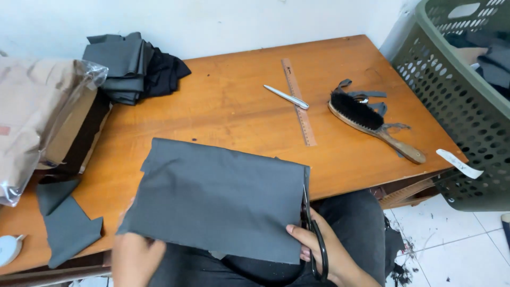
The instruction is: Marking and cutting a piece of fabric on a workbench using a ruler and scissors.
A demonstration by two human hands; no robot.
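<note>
Your left hand (133, 258) grips the lower left corner of the grey fabric piece (218, 196), which lies over the near edge of the counter (239, 111). Your right hand's (324, 250) fingers are closed through black scissors (313, 234) cutting at the fabric's right edge.

Wooden table (234, 106), white-tiled floor (451, 250)

My view is bright and evenly lit, soft light with no hard glare. The bench (228, 106) shows a mild sheen across its middle. Shadows are short and faint; the brush (366, 119) casts a thin one beside it. Focus is sharp throughout, with no motion blur. Straight edges bow slightly near the corners, and the plastic bag (32, 117) glints a little.
</note>
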